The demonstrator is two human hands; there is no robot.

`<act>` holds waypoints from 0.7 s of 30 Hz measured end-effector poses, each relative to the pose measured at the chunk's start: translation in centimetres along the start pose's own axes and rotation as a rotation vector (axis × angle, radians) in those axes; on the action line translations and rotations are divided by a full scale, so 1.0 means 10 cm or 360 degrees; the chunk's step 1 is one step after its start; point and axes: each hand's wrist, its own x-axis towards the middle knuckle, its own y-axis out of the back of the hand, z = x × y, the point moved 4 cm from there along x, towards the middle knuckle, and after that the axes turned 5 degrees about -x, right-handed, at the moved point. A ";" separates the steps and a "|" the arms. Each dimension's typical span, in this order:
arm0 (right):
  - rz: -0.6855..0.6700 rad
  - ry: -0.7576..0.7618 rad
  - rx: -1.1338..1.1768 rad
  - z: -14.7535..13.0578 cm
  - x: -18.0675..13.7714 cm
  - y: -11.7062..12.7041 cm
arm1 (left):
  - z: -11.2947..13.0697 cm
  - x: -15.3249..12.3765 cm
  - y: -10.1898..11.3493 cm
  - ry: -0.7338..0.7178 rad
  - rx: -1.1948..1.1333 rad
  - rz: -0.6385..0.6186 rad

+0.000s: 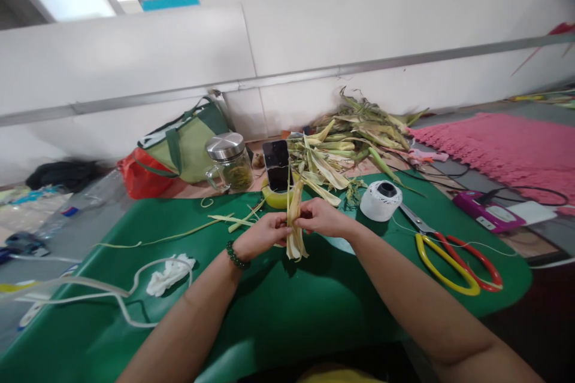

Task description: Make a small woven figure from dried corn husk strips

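Note:
A bundle of pale corn husk (295,239) stands upright between my two hands over the green mat (251,335). My left hand (268,233), with a dark green bead bracelet on its wrist, pinches the bundle from the left. From the right, my right hand (321,217) grips it between thumb and fingers, its knuckles upward. Just behind the bundle a phone (277,166) leans upright in a yellow holder (275,198). Loose husk strips (224,220) lie left of my hands. A white spool of thread (381,201) stands to the right, its thread trailing across the mat.
Large scissors (449,257) with red and yellow handles lie at right. A husk pile (359,125) is at the back. A glass jar (231,164) stands near a green bag (188,143). Crumpled tissue (171,275) and a white cable (121,293) are at left; a purple power strip (489,210) is far right.

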 end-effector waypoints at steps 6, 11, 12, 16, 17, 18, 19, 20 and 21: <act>0.0022 -0.0017 -0.0038 0.04 0.01 0.00 | 0.04 -0.01 -0.01 -0.0041 0.0009 0.0018; 0.0051 -0.0013 -0.0027 0.05 0.02 -0.02 | 0.06 -0.01 -0.02 -0.0112 0.0000 0.0006; 0.0054 -0.0011 -0.0012 0.05 0.02 -0.02 | 0.07 -0.01 -0.02 -0.0139 -0.0008 0.0008; 0.0049 -0.0001 0.0070 -0.03 0.01 -0.02 | 0.07 0.00 0.03 -0.0179 0.0010 0.0124; 0.0050 0.0006 0.0089 -0.05 0.00 -0.01 | 0.06 0.00 0.04 -0.0167 0.0024 0.0144; 0.0045 0.0019 0.0110 -0.07 0.00 0.00 | 0.06 0.00 0.05 -0.0157 0.0037 0.0157; 0.0035 0.0035 0.0132 -0.09 -0.01 0.00 | 0.06 0.00 0.06 -0.0151 0.0049 0.0162; 0.0026 0.0052 0.0152 -0.10 -0.01 0.01 | 0.07 0.00 0.07 -0.0149 0.0063 0.0162; 0.0017 0.0069 0.0163 -0.11 -0.02 0.02 | 0.07 -0.01 0.07 -0.0150 0.0080 0.0162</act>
